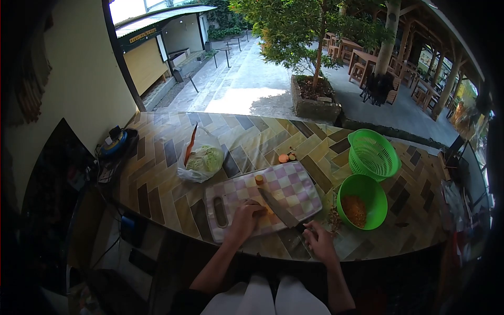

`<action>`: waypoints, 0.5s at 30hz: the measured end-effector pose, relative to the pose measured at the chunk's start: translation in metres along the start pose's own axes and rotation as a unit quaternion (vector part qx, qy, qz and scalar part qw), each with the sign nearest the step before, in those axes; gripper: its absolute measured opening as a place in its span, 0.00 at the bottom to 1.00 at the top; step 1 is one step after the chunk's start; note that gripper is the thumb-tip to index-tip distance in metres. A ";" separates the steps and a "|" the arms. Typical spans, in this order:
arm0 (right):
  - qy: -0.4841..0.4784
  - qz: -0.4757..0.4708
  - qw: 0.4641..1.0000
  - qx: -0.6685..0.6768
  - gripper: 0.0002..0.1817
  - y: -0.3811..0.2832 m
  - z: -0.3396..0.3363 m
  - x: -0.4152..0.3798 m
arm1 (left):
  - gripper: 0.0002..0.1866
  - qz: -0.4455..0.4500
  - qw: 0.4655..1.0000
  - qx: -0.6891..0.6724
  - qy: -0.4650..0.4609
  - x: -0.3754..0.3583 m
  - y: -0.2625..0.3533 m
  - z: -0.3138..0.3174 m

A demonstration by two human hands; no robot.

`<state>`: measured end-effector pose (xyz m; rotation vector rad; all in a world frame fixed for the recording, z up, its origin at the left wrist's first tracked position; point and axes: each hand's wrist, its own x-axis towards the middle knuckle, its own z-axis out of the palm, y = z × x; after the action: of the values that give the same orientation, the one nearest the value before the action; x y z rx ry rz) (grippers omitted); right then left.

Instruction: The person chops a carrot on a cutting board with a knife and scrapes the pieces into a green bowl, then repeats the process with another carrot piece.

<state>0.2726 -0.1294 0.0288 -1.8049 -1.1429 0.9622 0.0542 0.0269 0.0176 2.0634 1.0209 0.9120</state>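
My right hand (319,242) is closed round the dark handle of a kitchen knife (278,208). The blade slants up and left across a purple-and-white checked cutting board (302,184). My left hand (245,220) rests on the board left of the blade, its fingers curled down on a carrot piece that they mostly hide. Thin orange carrot bits (270,209) show between the fingertips and the knife. A short carrot chunk (259,179) stands apart near the board's far edge.
A green bowl (381,209) with orange shreds stands right of the board, a green strainer basket (362,137) behind it. Carrot ends (284,158) lie beyond the board. At left is a plastic bag with cabbage (203,161) and a whole carrot (191,143). Scraps (334,219) lie beside the bowl.
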 end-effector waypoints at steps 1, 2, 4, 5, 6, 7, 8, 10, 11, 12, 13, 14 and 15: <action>-0.002 0.006 1.000 0.019 0.11 -0.001 0.001 0.001 | 0.08 -0.002 1.000 0.003 0.005 0.000 0.000 0.002; -0.005 0.012 0.999 0.038 0.11 -0.002 0.002 0.003 | 0.08 0.001 1.000 0.007 0.010 0.000 -0.002 0.004; -0.023 0.015 0.999 0.046 0.11 -0.001 0.000 0.005 | 0.08 0.005 1.000 0.016 0.020 -0.001 -0.006 0.008; -0.031 0.017 0.998 0.050 0.11 0.000 -0.001 0.005 | 0.08 0.006 1.000 0.017 0.023 -0.002 -0.006 0.010; -0.034 0.013 0.998 0.057 0.11 0.001 -0.001 0.005 | 0.08 0.006 0.999 0.018 0.026 -0.002 -0.004 0.010; -0.036 0.009 0.997 0.064 0.11 0.002 -0.001 0.006 | 0.08 0.007 0.999 0.019 0.030 -0.001 -0.003 0.011; -0.039 0.004 0.997 0.071 0.11 0.002 -0.001 0.006 | 0.09 0.008 0.999 0.025 0.032 -0.001 -0.003 0.011; -0.059 0.021 0.996 0.068 0.11 -0.005 -0.005 0.005 | 0.09 0.011 0.999 0.035 0.037 -0.002 -0.002 0.013; -0.070 0.029 0.995 0.067 0.11 -0.008 -0.007 0.005 | 0.09 0.011 0.998 0.034 0.042 -0.002 -0.003 0.015; -0.074 0.037 0.994 0.074 0.11 -0.009 -0.007 0.003 | 0.09 0.012 0.998 0.033 0.048 -0.003 -0.003 0.017; -0.078 0.044 0.993 0.082 0.11 -0.010 -0.007 0.002 | 0.09 0.013 0.998 0.032 0.054 -0.003 -0.002 0.019; -0.082 0.051 0.991 0.088 0.11 -0.010 -0.007 0.002 | 0.09 0.014 0.998 0.030 0.057 -0.003 -0.001 0.019; -0.080 0.045 0.991 0.103 0.11 -0.008 -0.007 0.003 | 0.08 0.015 0.998 0.028 0.060 -0.002 0.001 0.020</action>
<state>0.2771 -0.1260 0.0383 -1.6481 -1.0236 1.2491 0.0692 0.0198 0.0069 2.0950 1.0924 1.0441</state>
